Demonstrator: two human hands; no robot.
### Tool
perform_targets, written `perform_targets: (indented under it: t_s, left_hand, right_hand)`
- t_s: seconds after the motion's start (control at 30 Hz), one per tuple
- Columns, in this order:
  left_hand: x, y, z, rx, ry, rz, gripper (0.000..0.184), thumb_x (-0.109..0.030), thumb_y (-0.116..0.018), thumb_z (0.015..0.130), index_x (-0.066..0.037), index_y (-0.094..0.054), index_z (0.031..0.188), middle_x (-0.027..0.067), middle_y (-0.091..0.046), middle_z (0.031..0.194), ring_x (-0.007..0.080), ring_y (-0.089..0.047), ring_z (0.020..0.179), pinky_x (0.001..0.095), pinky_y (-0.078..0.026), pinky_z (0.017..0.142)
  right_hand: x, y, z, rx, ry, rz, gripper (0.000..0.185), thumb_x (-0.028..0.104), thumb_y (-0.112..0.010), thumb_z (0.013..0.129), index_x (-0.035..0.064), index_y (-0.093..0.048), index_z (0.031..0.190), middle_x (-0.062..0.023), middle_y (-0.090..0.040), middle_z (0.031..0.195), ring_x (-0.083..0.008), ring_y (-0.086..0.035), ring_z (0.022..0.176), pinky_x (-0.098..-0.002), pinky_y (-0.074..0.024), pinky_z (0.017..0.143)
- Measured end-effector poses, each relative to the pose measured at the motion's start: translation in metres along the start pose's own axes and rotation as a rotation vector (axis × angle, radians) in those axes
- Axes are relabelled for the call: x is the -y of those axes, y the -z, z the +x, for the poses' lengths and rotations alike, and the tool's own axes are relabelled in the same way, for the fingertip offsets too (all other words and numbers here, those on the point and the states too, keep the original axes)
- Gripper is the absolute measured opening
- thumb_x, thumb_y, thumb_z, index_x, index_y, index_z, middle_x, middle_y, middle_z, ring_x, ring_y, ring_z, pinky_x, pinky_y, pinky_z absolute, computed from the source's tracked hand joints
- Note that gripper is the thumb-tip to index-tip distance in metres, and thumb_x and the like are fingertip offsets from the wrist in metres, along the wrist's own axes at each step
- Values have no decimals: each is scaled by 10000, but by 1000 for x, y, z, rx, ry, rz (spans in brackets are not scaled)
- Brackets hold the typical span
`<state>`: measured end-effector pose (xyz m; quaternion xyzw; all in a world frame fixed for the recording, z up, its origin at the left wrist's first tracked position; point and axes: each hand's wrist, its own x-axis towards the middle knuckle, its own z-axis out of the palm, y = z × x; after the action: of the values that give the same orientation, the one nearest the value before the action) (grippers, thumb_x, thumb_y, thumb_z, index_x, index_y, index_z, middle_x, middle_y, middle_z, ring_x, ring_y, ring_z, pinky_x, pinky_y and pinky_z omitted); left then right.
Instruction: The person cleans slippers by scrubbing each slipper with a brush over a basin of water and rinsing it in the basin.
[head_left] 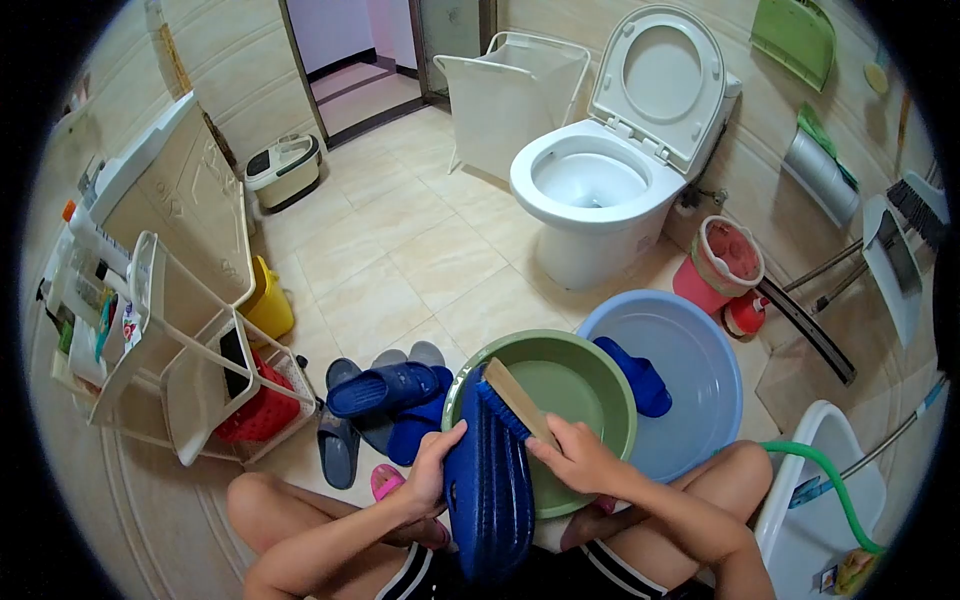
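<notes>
My left hand (430,472) grips a dark blue slipper (487,500) by its side, over the near left edge of a green basin (588,375). In my right hand (575,455) is a wooden-handled brush (518,400), its blue bristles against the upper part of the slipper. To the right, a blue basin (700,385) holds water and another blue slipper (635,376). Several blue and grey slippers (382,390) lie in a pile on the floor left of the green basin.
Ahead stands a toilet (590,185) with its lid up, beside a white hamper (510,100). A pink bin (715,265) is behind the blue basin. A white rack (205,400) stands left; a white tub (835,480) with a green hose (820,460) is right.
</notes>
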<state>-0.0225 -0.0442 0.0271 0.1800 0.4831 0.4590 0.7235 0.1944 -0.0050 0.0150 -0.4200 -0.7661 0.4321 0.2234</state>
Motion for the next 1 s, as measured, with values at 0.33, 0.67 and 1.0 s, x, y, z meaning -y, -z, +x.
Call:
perform_targets:
  t_s: [0.33,0.67,1.0]
  left_hand:
    - [-9,3,2,-16,-50,-70,393,-350,-507,907,24,-620,950,98,-659,840,162,-637,677,262,-516,642]
    - [-32,-2,-4,-82,-60,-174,377,-336,-497,911,14,-620,975,92,-656,811,155,-629,642,255,-510,624]
    - [-16,1,0,-35,-107,-38,383,-333,-508,911,27,-640,904,89,-660,795,140,-623,641,235,-496,596]
  right_hand:
    - [-1,-9,-5,87,55,50,413,389,-569,880,-9,-459,865,-256,-530,654,-436,-551,617,-449,-425,556]
    - [18,-3,-14,312,170,178,324,283,-629,841,-4,-513,936,-168,-551,647,-295,-565,560,-361,-424,535]
    - [-2,-10,-7,105,40,85,406,389,-575,871,-4,-474,856,-242,-539,637,-431,-572,629,-450,-448,569]
